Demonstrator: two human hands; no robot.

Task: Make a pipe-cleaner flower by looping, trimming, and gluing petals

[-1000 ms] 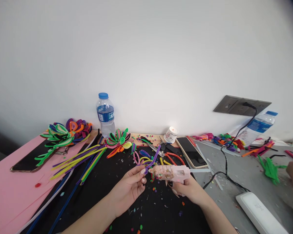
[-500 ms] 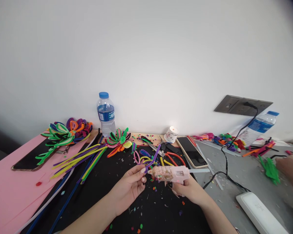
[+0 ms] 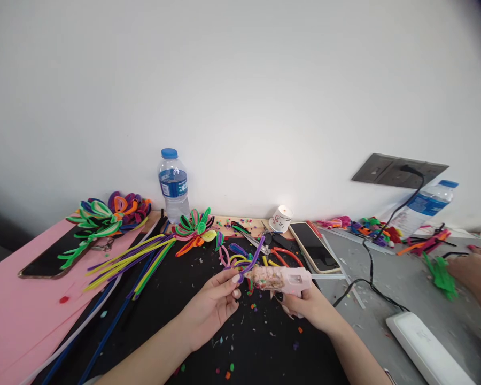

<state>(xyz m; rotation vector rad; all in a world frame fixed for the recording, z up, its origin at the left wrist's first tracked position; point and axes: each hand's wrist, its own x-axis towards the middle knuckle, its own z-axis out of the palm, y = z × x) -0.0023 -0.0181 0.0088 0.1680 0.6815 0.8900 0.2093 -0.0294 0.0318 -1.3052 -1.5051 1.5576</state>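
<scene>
Over a black mat (image 3: 192,331) littered with small coloured bits, the left hand (image 3: 212,307) pinches a purple pipe cleaner (image 3: 251,263) between thumb and fingertips, fingers curled closed on it. The right hand (image 3: 307,307) is wrapped shut around the grip of a pink glue gun (image 3: 280,279), whose nozzle points left and meets the pipe cleaner just beside the left fingertips. Behind them lie loose pipe cleaners (image 3: 132,259), a phone (image 3: 313,247) and a water bottle (image 3: 173,184); another person's hand (image 3: 471,270) rests at the far right.
</scene>
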